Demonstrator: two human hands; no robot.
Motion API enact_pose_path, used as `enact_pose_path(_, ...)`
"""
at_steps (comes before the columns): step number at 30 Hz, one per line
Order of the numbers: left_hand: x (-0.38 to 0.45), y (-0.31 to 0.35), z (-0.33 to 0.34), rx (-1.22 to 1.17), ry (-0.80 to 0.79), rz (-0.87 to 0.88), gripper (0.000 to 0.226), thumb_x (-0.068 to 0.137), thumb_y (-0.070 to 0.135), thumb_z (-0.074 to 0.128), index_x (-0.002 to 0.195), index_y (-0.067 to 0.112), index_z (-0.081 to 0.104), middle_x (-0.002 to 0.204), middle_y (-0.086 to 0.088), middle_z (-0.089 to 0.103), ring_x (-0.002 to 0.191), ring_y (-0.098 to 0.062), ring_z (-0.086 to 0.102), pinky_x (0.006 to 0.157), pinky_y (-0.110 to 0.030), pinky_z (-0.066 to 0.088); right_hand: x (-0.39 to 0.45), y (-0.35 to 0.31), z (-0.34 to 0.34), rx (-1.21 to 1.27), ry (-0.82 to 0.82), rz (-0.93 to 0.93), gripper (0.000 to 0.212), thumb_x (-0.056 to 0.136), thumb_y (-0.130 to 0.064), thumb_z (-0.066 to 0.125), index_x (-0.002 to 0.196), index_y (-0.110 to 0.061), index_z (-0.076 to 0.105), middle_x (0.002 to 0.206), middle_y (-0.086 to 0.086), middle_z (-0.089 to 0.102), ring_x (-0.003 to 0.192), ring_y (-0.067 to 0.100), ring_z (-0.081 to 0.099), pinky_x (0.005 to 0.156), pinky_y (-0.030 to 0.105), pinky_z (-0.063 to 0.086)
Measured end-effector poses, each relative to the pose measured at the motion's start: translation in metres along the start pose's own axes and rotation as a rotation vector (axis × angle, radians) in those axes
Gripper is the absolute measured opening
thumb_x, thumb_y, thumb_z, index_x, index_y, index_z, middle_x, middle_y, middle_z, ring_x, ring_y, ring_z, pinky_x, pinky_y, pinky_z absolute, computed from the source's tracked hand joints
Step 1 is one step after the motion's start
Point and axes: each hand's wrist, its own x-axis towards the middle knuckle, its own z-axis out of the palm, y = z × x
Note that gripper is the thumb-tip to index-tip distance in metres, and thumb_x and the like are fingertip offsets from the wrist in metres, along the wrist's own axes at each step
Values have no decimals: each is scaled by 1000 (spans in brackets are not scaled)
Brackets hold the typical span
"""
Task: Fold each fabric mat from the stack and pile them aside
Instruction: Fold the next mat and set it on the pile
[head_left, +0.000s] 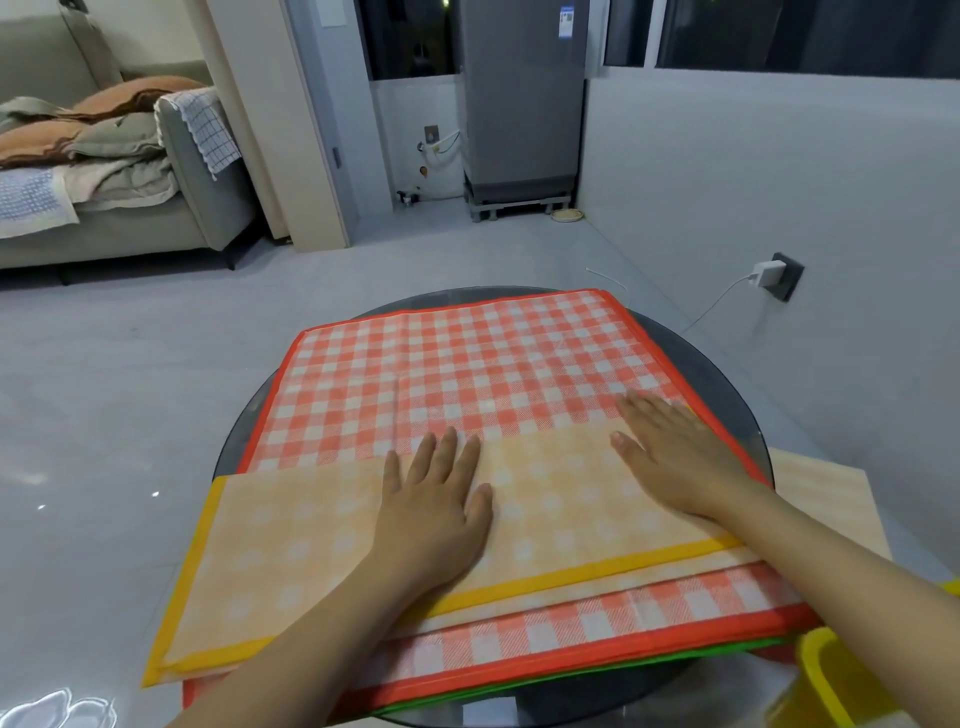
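A folded yellow-bordered checked mat (291, 540) lies across the near part of the stack. Beneath it the stack's top sheet is a red-and-white checked mat (467, 364) with a red border, spread flat. A green edge (571, 680) of a lower mat shows at the stack's near side. My left hand (436, 514) lies flat on the yellow mat, fingers straight. My right hand (680, 457) presses flat on the yellow mat's right part, its fingertips reaching the red mat.
The stack rests on a round dark glass table (727, 364). A wooden board (826, 499) sits at the right, with a yellow item (826, 680) at the near right corner. A charger and cable (763, 273) hang on the right wall. A sofa (130, 182) stands far left.
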Motion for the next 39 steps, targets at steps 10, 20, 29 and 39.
enact_pose_path(10, 1, 0, 0, -30, 2, -1, 57, 98, 48, 8, 150, 30, -9, 158, 5, -14, 145, -16, -16, 117, -49, -11, -4, -88, -14, 234, 40, -175, 51, 102, -37, 14, 150, -25, 0, 157, -9, -3, 144, 6, -7, 114, 24, -4)
enact_pose_path(20, -9, -33, -4, -77, 43, -12, 55, 101, 38, 10, 151, 23, -3, 159, 6, -7, 146, -10, -10, 120, -36, -7, -3, -133, 16, 85, -36, -292, 53, 101, -40, 12, 150, -24, -1, 158, -7, -4, 144, 7, -7, 116, 26, -8)
enact_pose_path(29, -43, -120, -5, -35, 75, -210, 72, 85, 52, -7, 151, 25, 0, 159, 9, -4, 146, -7, -6, 119, -33, -6, -5, -132, 15, 71, -56, -292, 53, 100, -41, 8, 149, -27, -6, 156, -10, -10, 142, 2, -11, 116, 25, -9)
enact_pose_path(39, -40, -140, -38, 48, 10, -206, 57, 96, 53, 32, 145, 24, 31, 151, 3, 31, 141, -17, 28, 113, -53, -14, -7, -154, 11, 193, -27, -278, 50, 101, -31, 27, 149, -22, 17, 157, -4, 11, 145, 11, 3, 115, 28, -3)
